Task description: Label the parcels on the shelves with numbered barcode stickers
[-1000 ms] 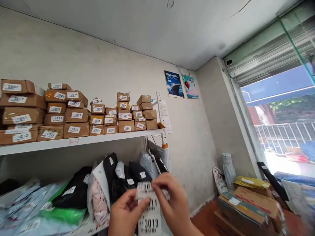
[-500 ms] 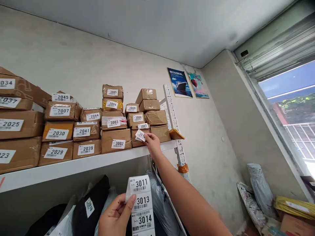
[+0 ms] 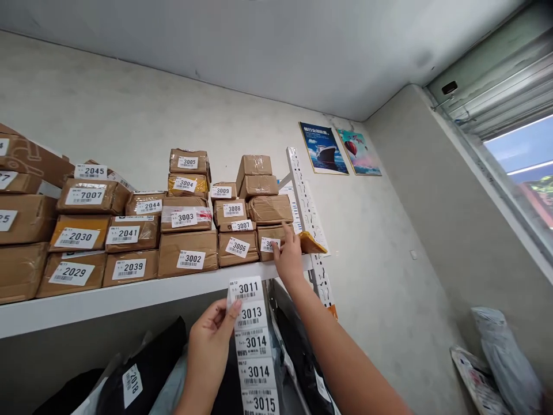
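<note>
My left hand (image 3: 210, 341) pinches a hanging strip of white number labels (image 3: 252, 340), reading 3011 at the top down to 3015. My right hand (image 3: 288, 253) reaches up to the white shelf (image 3: 129, 295). Its fingers press a white label (image 3: 268, 244) flat against the front of a small brown box (image 3: 276, 236) at the right end of the bottom row. Left of that box stands another brown box labelled 3006 (image 3: 237, 248). Two unlabelled taped boxes (image 3: 258, 176) are stacked above.
Several labelled brown parcels (image 3: 129, 225) fill the shelf to the left. Black and grey soft mail bags (image 3: 142, 380) lie below it. A perforated shelf upright (image 3: 306, 207) stands at the right end. Two posters (image 3: 339, 150) hang on the wall. More parcels (image 3: 496, 363) lie at the lower right.
My right hand carried the peeled label up from the strip, then moved from the 3006 box rightwards to the last box and pressed the label onto it. The view has risen and closed in.
</note>
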Demonstrator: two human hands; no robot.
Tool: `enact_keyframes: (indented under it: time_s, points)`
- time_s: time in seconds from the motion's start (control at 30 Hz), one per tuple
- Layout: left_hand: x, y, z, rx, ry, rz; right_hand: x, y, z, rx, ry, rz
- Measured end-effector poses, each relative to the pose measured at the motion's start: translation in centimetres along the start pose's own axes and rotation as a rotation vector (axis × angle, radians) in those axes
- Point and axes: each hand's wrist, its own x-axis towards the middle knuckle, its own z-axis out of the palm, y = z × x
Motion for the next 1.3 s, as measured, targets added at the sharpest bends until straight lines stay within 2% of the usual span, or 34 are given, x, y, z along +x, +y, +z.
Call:
enact_keyframes:
  time_s: [0.07, 0.13, 0.2, 0.27, 0.33, 0.4, 0.43, 0.5, 0.53, 0.6, 0.67, 0.7, 0.77, 0.87, 0.93, 1.03, 1.1, 1.17, 1.3]
  points:
    - [0.6, 0.1, 1.1, 0.021, -0.03, 0.04, 0.0, 0.1, -0.3, -0.087, 0.011, -0.087]
    - [0.9, 0.0, 2.0, 0.026, -0.053, 0.064, 0.1, 0.2, -0.9, -0.118, -0.098, -0.217]
    - [1.2, -0.4, 2.9, 0.021, -0.054, 0.073, 0.0, 0.1, -1.8, -0.029, -0.208, -0.281]
    - [1.3, -0.9, 3.6, 0.029, -0.037, 0.089, -0.4, -0.3, -3.1, 0.203, -0.293, -0.186]
    - [1.4, -1.4, 4.4, 0.06, -0.014, 0.123, -1.1, -0.8, -4.4, 0.459, -0.473, -0.009]
    - [1.4, -1.8, 5.0, 0.081, 0.013, 0.158, -1.9, -1.1, -5.4, 0.575, -0.647, 0.134]
    - [1.5, -1.9, 5.2, 0.084, 0.018, 0.168, -2.2, -1.1, -5.6, 0.585, -0.674, 0.178]
    - [1.5, -1.9, 5.5, 0.078, -0.035, 0.141, -2.6, -0.8, -5.8, 0.613, -0.636, 0.238]
    - [1.4, -1.7, 5.5, 0.095, -0.106, 0.085, -2.7, -0.5, -5.9, 0.647, -0.618, 0.265]
    - [1.4, -1.1, 5.2, 0.236, -0.266, -0.038, -2.7, 0.0, -5.9, 0.696, -0.599, 0.294]
    - [1.6, -0.2, 5.0, 0.423, -0.316, -0.018, -2.7, 0.4, -5.9, 0.724, -0.623, 0.297]
    - [1.8, 0.2, 4.9, 0.459, -0.302, 0.046, -2.7, 0.5, -6.0, 0.73, -0.649, 0.294]
    - [2.3, 0.8, 5.1, 0.361, -0.248, 0.134, -2.8, 0.4, -6.0, 0.734, -0.688, 0.28]
    - [3.2, 1.0, 5.6, 0.148, -0.211, 0.056, -2.9, 0.1, -5.9, 0.713, -0.64, 0.245]
    - [3.6, 0.6, 6.0, 0.16, -0.158, 0.091, -2.9, -0.2, -5.6, 0.673, -0.59, 0.221]
    - [3.9, 0.2, 6.2, 0.285, -0.081, 0.219, -2.5, -0.5, -5.1, 0.642, -0.542, 0.218]
    - [3.9, 0.2, 6.3, 0.351, -0.041, 0.271, -2.2, -0.7, -4.7, 0.691, -0.527, 0.264]
    - [4.0, 0.5, 6.4, 0.342, -0.056, 0.287, -1.7, -0.8, -4.3, 0.767, -0.555, 0.358]
    - [4.2, 1.2, 6.5, 0.138, -0.117, 0.176, -0.3, -1.2, -4.6, 0.828, -0.712, 0.492]
